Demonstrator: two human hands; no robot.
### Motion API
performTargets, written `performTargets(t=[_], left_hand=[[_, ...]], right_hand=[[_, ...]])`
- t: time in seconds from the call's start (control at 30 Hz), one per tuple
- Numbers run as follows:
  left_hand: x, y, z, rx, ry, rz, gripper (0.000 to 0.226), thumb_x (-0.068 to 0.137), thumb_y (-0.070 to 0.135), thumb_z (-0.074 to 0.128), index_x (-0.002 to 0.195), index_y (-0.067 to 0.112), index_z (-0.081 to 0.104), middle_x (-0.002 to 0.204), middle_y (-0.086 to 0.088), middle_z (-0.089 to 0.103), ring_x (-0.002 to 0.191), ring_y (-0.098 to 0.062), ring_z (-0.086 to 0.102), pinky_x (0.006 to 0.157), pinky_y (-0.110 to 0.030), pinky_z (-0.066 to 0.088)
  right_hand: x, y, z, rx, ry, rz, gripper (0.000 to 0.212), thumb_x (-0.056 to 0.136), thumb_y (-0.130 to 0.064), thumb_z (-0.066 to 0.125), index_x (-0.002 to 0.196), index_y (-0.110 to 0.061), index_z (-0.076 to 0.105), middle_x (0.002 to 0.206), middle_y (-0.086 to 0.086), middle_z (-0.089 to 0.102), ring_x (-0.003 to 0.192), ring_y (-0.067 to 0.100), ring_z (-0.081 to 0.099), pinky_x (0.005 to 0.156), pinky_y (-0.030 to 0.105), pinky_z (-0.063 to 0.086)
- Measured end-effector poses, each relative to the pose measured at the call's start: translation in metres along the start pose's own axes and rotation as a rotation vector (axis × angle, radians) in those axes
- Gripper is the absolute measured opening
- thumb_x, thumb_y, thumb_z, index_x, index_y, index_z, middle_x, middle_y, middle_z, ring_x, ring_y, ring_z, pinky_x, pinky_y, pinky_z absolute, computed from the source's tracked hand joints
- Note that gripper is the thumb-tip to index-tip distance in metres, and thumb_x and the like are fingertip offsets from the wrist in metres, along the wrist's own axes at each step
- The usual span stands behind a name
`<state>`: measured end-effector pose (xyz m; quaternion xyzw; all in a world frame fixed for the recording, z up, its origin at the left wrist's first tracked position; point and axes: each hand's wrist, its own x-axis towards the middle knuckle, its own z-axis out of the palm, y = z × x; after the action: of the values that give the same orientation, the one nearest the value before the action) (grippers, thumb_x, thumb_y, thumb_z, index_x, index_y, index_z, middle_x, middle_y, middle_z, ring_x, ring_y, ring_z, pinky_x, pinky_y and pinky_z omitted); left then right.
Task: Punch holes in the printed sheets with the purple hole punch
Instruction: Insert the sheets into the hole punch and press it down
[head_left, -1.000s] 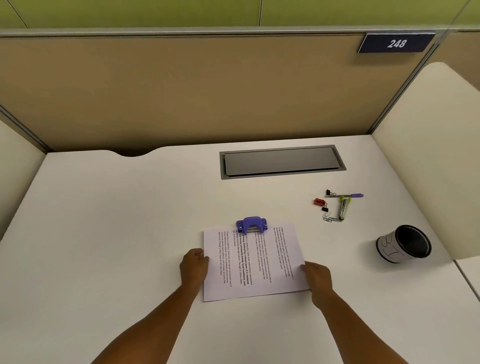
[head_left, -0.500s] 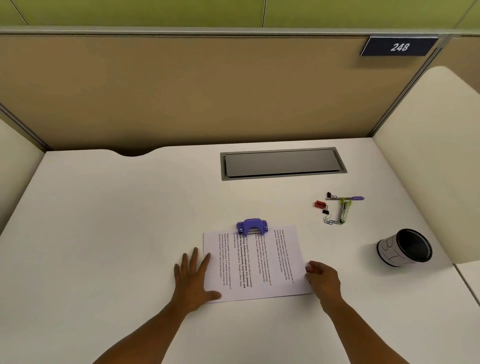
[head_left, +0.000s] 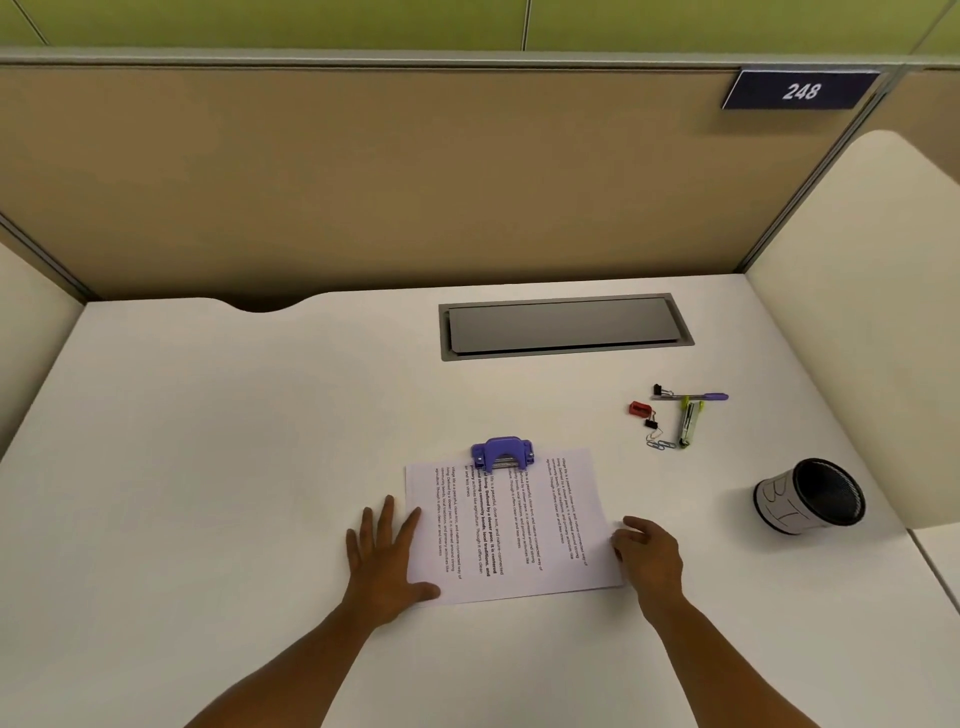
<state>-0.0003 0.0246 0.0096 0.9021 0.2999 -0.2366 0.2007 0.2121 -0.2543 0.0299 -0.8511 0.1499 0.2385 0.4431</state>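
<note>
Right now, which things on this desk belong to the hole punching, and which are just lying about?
In use: printed sheets, purple hole punch, left hand, right hand.

Lying about: mesh pen cup on its side, purple pen, red sharpener, binder clips, paper clips.

The printed sheets (head_left: 511, 525) carry text too small to read, and their far edge hides inside the purple hole punch (head_left: 502, 453).

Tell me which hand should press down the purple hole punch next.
Probably the right hand: it sits curled and loose at the printed sheets' edge. The left hand lies flat, pinning their corner. The purple hole punch straddles the far edge.
</note>
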Motion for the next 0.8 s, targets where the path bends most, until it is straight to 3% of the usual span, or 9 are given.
performTargets(t=[0.07,0.17,0.3,0.37,0.53,0.8], left_hand=[[0.001,-0.002,0.001,-0.012,0.002,-0.002,0.118,0.074,0.076,0.060,0.156,0.033,-0.013,0.163,-0.005,-0.028,0.152,-0.035,-0.023,0.121,-0.054,-0.011],[0.003,-0.004,0.004,-0.031,0.028,-0.022,0.116,0.074,0.084,0.047,0.156,0.029,-0.014,0.164,-0.003,-0.026,0.153,-0.033,-0.021,0.122,-0.055,-0.009],[0.006,-0.003,0.005,-0.105,0.096,-0.044,0.131,0.052,0.100,-0.006,0.157,0.021,-0.012,0.165,-0.006,-0.021,0.153,-0.032,-0.019,0.120,-0.052,-0.014],[0.009,-0.005,0.005,-0.092,0.115,-0.031,0.132,0.049,0.098,-0.016,0.155,0.019,-0.015,0.165,-0.007,-0.023,0.152,-0.032,-0.022,0.120,-0.053,-0.015],[0.019,-0.008,0.002,-0.002,0.120,0.007,0.126,0.051,0.093,-0.024,0.153,0.018,-0.019,0.161,-0.008,-0.029,0.151,-0.035,-0.023,0.120,-0.056,-0.013],[0.029,-0.004,-0.006,-0.028,0.198,0.122,0.104,0.069,0.087,-0.015,0.149,0.021,-0.020,0.160,-0.006,-0.027,0.152,-0.028,-0.021,0.124,-0.048,-0.013]], right_hand=[[-0.001,-0.007,0.002,-0.048,0.031,-0.037,0.034,0.094,-0.012,0.058,0.128,-0.011,0.063,0.115,0.012,0.069,0.105,0.030,0.064,0.092,0.038,0.051],[0.000,-0.024,0.011,-0.122,0.045,-0.126,0.033,0.097,-0.012,0.054,0.129,-0.011,0.061,0.125,0.012,0.065,0.116,0.032,0.060,0.101,0.040,0.047],[0.003,-0.055,0.033,-0.210,-0.026,-0.283,0.030,0.100,-0.014,0.053,0.129,-0.009,0.059,0.128,0.013,0.064,0.117,0.031,0.061,0.105,0.043,0.049],[0.007,-0.073,0.047,-0.247,-0.063,-0.367,0.029,0.100,-0.014,0.053,0.127,-0.009,0.060,0.127,0.012,0.066,0.115,0.028,0.062,0.104,0.040,0.050],[0.020,-0.113,0.084,-0.319,-0.181,-0.481,0.029,0.099,-0.015,0.057,0.127,-0.012,0.060,0.122,0.009,0.067,0.108,0.022,0.064,0.093,0.028,0.049],[0.044,-0.151,0.127,-0.507,-0.224,-0.627,0.036,0.096,-0.024,0.064,0.130,-0.015,0.060,0.125,0.006,0.066,0.116,0.022,0.059,0.097,0.034,0.051]])
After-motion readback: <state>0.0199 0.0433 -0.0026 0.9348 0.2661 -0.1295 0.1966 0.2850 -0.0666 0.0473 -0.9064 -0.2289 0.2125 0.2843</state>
